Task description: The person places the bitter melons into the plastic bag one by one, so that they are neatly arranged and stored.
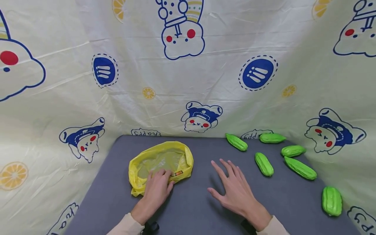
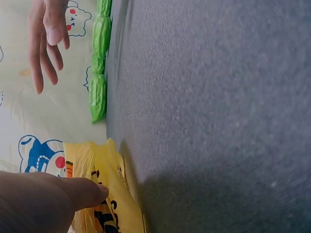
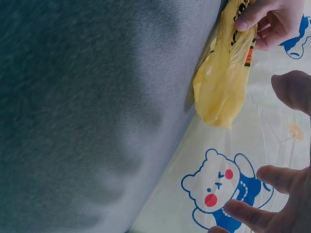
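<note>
A yellow plastic bag (image 1: 138, 168) with its mouth spread wide stands on the left half of the grey table. My left hand (image 1: 158, 189) grips its near rim, thumb outside and fingers over the edge; the left wrist view shows the thumb against the bag's printed side (image 2: 114, 196). To the right of the bag, my right hand (image 1: 235, 192) hovers over the table with fingers spread, holding nothing. Nearest to it lies a green ridged gourd (image 1: 264, 164), just beyond its fingertips. In the right wrist view the spread fingers (image 3: 279, 179) are apart from the bag (image 3: 223, 92).
Several more green gourds lie to the right: one at the back edge (image 1: 236, 142), one at the back right (image 1: 272, 138), a close pair (image 1: 300, 168), and one near the right edge (image 1: 332, 201). A printed cloth (image 1: 205, 78) hangs behind the grey table (image 1: 194, 215).
</note>
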`<state>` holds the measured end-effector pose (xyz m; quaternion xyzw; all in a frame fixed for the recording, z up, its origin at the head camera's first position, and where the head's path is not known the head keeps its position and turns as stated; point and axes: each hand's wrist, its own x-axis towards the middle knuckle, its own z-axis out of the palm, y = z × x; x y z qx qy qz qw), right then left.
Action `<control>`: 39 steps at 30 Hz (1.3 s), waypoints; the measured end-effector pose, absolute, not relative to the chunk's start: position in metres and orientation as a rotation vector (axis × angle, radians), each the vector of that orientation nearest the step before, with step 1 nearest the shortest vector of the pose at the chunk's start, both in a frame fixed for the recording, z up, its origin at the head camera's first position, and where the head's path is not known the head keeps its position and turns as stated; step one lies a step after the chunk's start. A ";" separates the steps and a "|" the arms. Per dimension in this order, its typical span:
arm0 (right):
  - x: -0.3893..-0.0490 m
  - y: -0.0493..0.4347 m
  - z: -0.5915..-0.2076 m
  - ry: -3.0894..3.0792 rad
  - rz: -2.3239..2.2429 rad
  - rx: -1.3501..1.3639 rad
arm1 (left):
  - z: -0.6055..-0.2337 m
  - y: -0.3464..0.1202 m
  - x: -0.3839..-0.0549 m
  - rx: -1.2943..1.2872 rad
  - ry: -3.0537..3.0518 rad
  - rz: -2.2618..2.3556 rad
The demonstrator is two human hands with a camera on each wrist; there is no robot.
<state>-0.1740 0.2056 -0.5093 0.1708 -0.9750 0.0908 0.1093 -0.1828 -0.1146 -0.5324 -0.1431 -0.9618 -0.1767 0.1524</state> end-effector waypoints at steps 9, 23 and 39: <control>-0.178 0.193 -0.504 -2.860 0.295 0.547 | -0.528 -0.108 -0.176 -0.506 -2.786 -0.567; -0.182 0.183 -0.506 -2.953 0.504 0.524 | -0.527 -0.094 -0.161 -0.655 -2.829 -0.618; -0.181 0.194 -0.509 -2.935 0.797 0.458 | -0.525 -0.074 -0.147 -0.804 -2.874 -0.657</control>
